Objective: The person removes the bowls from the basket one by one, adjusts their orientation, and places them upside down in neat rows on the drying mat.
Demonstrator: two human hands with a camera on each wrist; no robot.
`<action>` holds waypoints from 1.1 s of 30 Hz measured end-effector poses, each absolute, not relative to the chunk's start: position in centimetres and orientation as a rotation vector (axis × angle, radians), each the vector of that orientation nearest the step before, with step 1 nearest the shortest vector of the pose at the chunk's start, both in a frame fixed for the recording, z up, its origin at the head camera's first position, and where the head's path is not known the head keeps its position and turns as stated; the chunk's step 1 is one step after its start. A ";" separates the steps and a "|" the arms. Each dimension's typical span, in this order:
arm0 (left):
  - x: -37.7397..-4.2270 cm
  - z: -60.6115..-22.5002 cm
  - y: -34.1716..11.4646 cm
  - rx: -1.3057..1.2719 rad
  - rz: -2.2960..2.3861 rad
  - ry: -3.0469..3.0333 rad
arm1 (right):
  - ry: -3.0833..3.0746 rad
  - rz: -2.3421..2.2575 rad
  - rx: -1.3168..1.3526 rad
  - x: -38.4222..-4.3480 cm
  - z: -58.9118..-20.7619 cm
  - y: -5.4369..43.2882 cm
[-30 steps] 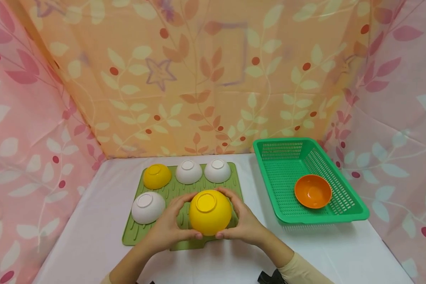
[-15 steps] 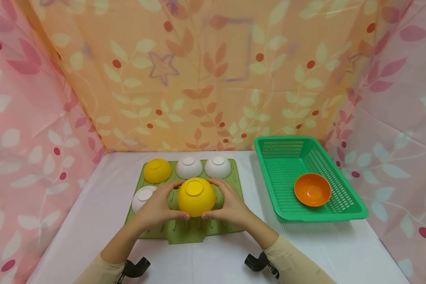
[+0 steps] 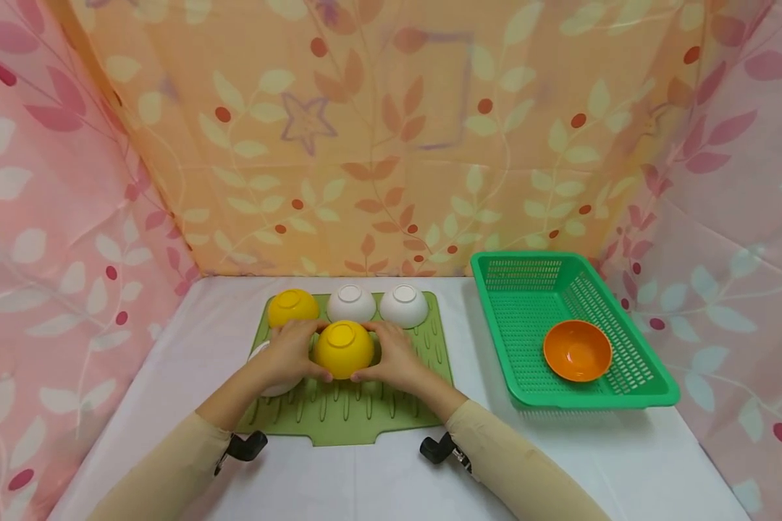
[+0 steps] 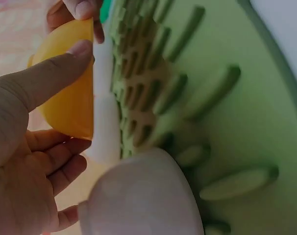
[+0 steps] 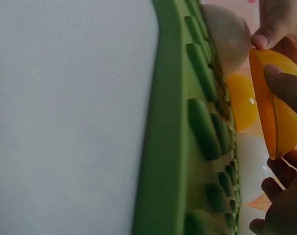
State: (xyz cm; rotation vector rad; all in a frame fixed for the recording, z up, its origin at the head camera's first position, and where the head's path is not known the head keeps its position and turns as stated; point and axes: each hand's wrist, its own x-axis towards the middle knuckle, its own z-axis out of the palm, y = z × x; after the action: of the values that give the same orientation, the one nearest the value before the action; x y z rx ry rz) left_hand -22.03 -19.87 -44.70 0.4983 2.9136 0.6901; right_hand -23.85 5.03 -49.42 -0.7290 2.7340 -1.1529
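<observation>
A yellow bowl [image 3: 344, 349], turned upside down, is held between both hands in the head view. My left hand [image 3: 292, 352] grips its left side, thumb near the front rim and fingers behind. On the opposite side my right hand [image 3: 394, 354] grips it the same way. Both wrist views show a gap between the bowl's rim and the green drying mat [image 3: 345, 433] under it. A white bowl [image 4: 143, 196] stands upside down on the mat beside my left hand, which partly hides it in the head view.
Along the mat's back edge stand another yellow bowl [image 3: 292, 307] and two white bowls, one in the middle [image 3: 352, 305] and one at right [image 3: 404, 307], all upside down. A green basket [image 3: 599, 399] at right holds an orange bowl [image 3: 577, 352]. Patterned cloth [image 3: 391, 145] hangs behind.
Both hands have carried the yellow bowl away from me and to the left, down toward the mat's middle, just behind the front row. The other bowls stay put.
</observation>
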 end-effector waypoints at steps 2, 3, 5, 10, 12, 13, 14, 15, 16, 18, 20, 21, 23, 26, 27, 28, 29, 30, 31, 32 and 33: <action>-22.5 -44.9 -19.9 0.502 0.625 2.928 | 2.756 -1.104 -0.743 -24.1 -49.8 4.6; -22.7 -45.1 -19.9 0.504 0.597 2.931 | 2.762 -1.085 -0.748 -24.2 -50.0 4.4; -23.1 -45.5 -20.0 0.500 0.549 2.931 | 2.771 -1.051 -0.744 -24.3 -50.2 4.0; -23.6 -46.3 -20.0 0.500 0.480 2.938 | 2.795 -0.983 -0.731 -24.4 -50.6 3.6; -23.7 -46.6 -20.0 0.504 0.464 2.948 | 2.805 -0.960 -0.727 -24.5 -50.7 3.5; -23.7 -46.7 -20.0 0.511 0.448 2.955 | 2.812 -0.941 -0.724 -24.5 -50.7 3.5; -23.8 -46.9 -20.0 0.518 0.435 2.965 | 2.815 -0.932 -0.724 -24.6 -50.8 3.4; -23.8 -47.0 -20.1 0.525 0.423 2.972 | 2.819 -0.925 -0.723 -24.6 -50.8 3.4; -23.8 -47.1 -20.1 0.529 0.410 2.978 | 2.820 -0.914 -0.719 -24.6 -50.8 3.3; -23.7 -47.2 -20.2 0.535 0.393 2.988 | 2.825 -0.900 -0.720 -24.6 -50.9 3.2; -23.7 -47.1 -20.3 0.536 0.398 2.991 | 2.832 -0.891 -0.722 -24.7 -50.9 3.2; -23.7 -47.0 -20.3 0.539 0.402 2.991 | 2.836 -0.889 -0.725 -24.6 -50.9 3.2; -23.7 -46.8 -20.3 0.534 0.404 2.985 | 2.841 -0.885 -0.728 -24.6 -51.0 3.2; -23.7 -46.4 -20.3 0.529 0.431 2.967 | 2.852 -0.882 -0.735 -24.5 -51.1 3.2; -23.6 -46.1 -20.2 0.525 0.444 2.959 | 2.853 -0.886 -0.737 -24.4 -51.0 3.2; -23.7 -45.9 -20.2 0.523 0.459 2.955 | 2.855 -0.883 -0.737 -24.4 -51.0 3.2; -23.7 -45.7 -20.1 0.524 0.476 2.952 | 2.857 -0.885 -0.740 -24.4 -51.0 3.2; -23.8 -45.5 -20.1 0.530 0.505 2.951 | 2.858 -0.881 -0.741 -24.4 -51.0 3.2; -23.9 -45.3 -20.0 0.539 0.540 2.948 | 2.859 -0.876 -0.742 -24.4 -51.0 3.2; -24.0 -45.1 -19.9 0.554 0.573 2.945 | 2.861 -0.872 -0.745 -24.4 -51.0 3.2; -24.1 -44.9 -19.9 0.568 0.604 2.942 | 2.862 -0.868 -0.749 -24.4 -51.0 3.2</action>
State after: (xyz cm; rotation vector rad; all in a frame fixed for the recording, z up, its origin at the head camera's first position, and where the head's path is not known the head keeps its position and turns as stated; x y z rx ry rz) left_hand -24.08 -19.86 -44.91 0.5680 2.9415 0.6038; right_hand -24.41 3.24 -50.97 -0.7490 2.8618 -0.8679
